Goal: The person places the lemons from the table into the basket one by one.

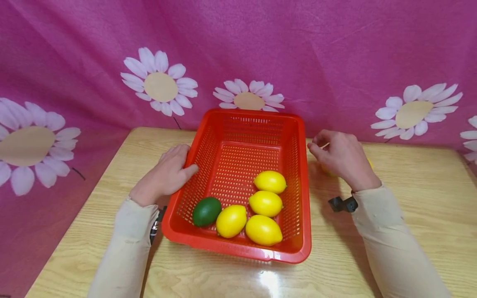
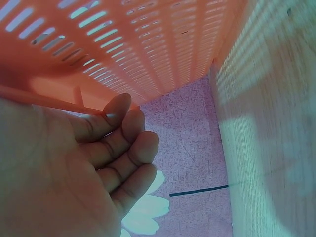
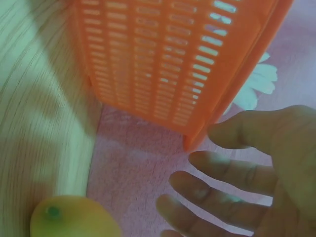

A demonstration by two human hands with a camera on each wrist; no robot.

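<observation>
A red plastic basket (image 1: 250, 159) with slotted walls stands at the middle of the table. Several yellow lemons (image 1: 264, 203) lie at its near right, beside one dark green oval fruit (image 1: 207, 211). My left hand (image 1: 165, 174) grips the basket's left rim, thumb over the top; in the left wrist view the fingers (image 2: 140, 148) bend against the outer side. Just outside the right rim is my right hand (image 1: 340, 155), its fingers loosely bent and holding nothing. A yellow fruit (image 3: 74, 219) rests on the table under that hand, mostly hidden by it in the head view.
The wooden table (image 1: 421, 198) ends at the back against a magenta cloth (image 1: 253, 49) printed with white daisies. The basket's far rim reaches nearly to this cloth. A small black device (image 1: 343, 204) is strapped at my right wrist.
</observation>
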